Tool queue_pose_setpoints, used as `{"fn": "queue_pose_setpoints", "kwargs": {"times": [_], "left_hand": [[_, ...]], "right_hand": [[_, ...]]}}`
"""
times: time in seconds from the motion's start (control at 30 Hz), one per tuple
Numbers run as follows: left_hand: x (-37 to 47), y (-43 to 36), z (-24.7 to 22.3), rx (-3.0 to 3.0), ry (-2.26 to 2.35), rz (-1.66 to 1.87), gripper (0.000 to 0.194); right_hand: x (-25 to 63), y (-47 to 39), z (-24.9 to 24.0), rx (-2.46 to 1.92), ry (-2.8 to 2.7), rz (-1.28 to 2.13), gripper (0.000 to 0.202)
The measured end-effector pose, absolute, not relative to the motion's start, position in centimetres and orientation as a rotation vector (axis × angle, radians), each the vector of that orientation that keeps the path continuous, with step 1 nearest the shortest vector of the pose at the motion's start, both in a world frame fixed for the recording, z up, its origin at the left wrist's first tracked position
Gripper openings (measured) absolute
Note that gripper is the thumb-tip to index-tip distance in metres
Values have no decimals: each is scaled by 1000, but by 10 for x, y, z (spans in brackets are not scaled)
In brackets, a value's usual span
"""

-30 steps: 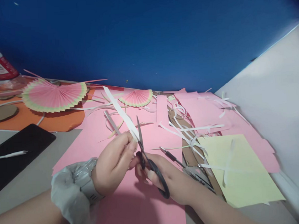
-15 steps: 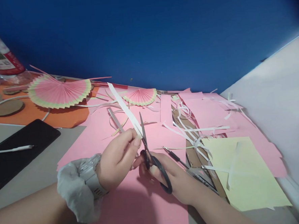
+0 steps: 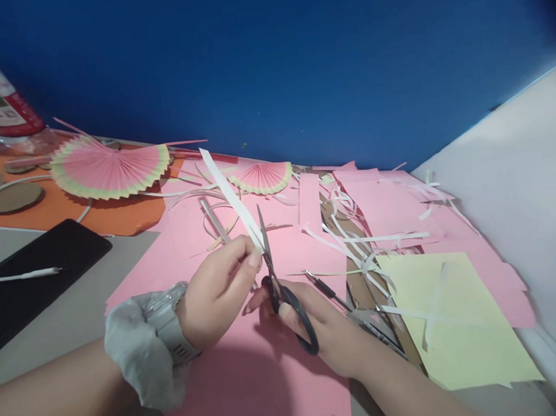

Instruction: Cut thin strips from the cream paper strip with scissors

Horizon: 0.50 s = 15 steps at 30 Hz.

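Note:
A long white paper strip [image 3: 233,198] is pinched by its lower end in my left hand [image 3: 221,290], closed, with a grey scrunchie and a watch band on the wrist. My right hand [image 3: 321,331] is closed on black-handled scissors [image 3: 306,325], fingers in the loops. The blades point up and away, slightly parted, beside the strip's lower end at my left fingertips. Both hands are over pink paper [image 3: 237,386]. Whether the blades touch the strip is too small to tell.
Two pleated pink fans [image 3: 110,171] lie at the back. A black phone [image 3: 41,272], orange paper [image 3: 141,213] and a bottle [image 3: 1,99] are on the left. Pens [image 3: 327,289], paper scraps [image 3: 350,238] and a pale yellow sheet [image 3: 475,346] lie on the right, before a blue wall [image 3: 260,65].
Almost nothing differs. The view has shifted very slightly, and the hands, strip and scissors keep nearly the same places.

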<state>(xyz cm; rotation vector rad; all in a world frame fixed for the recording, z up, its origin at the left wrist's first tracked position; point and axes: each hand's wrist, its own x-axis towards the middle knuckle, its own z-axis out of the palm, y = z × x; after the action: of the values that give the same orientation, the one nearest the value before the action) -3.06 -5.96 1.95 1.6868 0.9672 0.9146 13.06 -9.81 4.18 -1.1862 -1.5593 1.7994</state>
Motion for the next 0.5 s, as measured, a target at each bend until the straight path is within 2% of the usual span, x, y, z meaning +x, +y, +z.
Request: {"fn": "queue_pose_setpoints", "kwargs": {"times": [0.5], "left_hand": [[-29, -58, 20, 1618, 921, 920, 27]], "right_hand": [[130, -98, 37, -1177, -1529, 1788, 48]]}}
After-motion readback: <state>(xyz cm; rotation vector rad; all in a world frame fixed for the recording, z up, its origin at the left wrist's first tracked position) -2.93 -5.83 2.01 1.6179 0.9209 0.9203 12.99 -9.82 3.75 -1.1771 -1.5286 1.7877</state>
